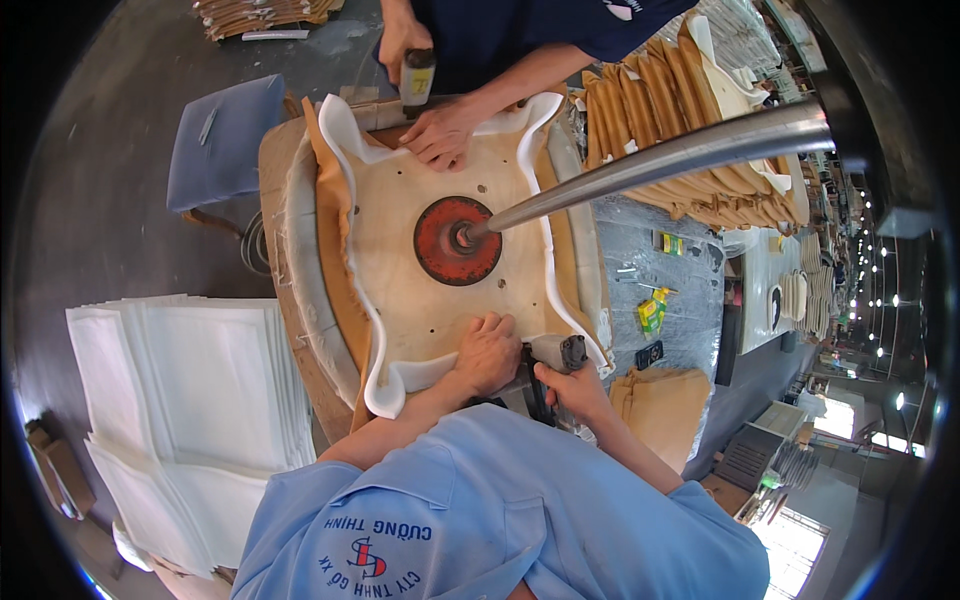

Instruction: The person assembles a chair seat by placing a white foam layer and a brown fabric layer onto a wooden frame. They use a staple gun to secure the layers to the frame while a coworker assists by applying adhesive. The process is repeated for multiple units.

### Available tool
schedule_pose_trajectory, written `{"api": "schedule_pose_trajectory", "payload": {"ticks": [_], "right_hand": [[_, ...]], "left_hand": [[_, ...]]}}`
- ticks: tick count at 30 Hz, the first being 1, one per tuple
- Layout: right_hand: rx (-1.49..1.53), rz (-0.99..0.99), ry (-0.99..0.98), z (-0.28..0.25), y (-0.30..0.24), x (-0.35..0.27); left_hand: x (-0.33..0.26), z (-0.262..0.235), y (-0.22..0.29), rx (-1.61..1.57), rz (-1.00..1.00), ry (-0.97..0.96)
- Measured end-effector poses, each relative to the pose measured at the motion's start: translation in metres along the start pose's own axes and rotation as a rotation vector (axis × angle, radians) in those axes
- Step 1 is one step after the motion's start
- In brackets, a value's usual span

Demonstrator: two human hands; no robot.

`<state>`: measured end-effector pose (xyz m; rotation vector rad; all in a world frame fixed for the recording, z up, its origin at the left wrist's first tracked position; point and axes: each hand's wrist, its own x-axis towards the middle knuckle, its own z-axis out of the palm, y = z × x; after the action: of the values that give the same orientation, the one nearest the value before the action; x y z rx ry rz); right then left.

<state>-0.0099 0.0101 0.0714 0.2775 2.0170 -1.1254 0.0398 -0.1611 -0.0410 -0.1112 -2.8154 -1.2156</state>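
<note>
The landmark is the plywood seat panel (pixel 440 300) — a pale, roughly square board with rounded corners, lying underside up on a round padded work stand (pixel 300 290). White foam (pixel 385 385) and tan fabric (pixel 335 240) are wrapped up over the panel's edges in wavy folds. At the panel's centre sits a red, worn metal disc (pixel 457 240); a polished steel tube (pixel 660 160) runs from it toward the upper right.

Left of the panel lies a large stack of white fibre sheets (pixel 185 400). To the upper right of the panel stands a row of finished tan seat pads (pixel 690 110). A grey-blue cushioned stool (pixel 225 140) stands at its upper left.

At the panel's near edge, the left hand (pixel 487 352) is clenched down on the folded covering, pressing it flat. Just right of it, the right hand (pixel 572 385) grips the handle of a grey metal staple gun (pixel 552 355), its nose at the panel's near edge.

At the far edge, a co-worker's hand (pixel 440 135) presses the foam down, and the co-worker's other hand (pixel 400 45) holds a second stapler (pixel 417 78).

Right of the panel, on the grey bench (pixel 630 240), lie two small yellow-green boxes (pixel 652 312) and a small black device (pixel 649 354).
</note>
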Motion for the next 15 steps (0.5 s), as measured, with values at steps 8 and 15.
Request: {"api": "schedule_pose_trajectory", "payload": {"ticks": [8, 15], "right_hand": [[-0.018, 0.030, 0.066, 0.004, 0.003, 0.006], [-0.070, 0.047, 0.104, 0.012, -0.014, -0.002]], "left_hand": [[-0.001, 0.000, 0.000, -0.027, -0.001, -0.021], [-0.001, 0.000, 0.001, 0.002, 0.015, -0.005]]}}
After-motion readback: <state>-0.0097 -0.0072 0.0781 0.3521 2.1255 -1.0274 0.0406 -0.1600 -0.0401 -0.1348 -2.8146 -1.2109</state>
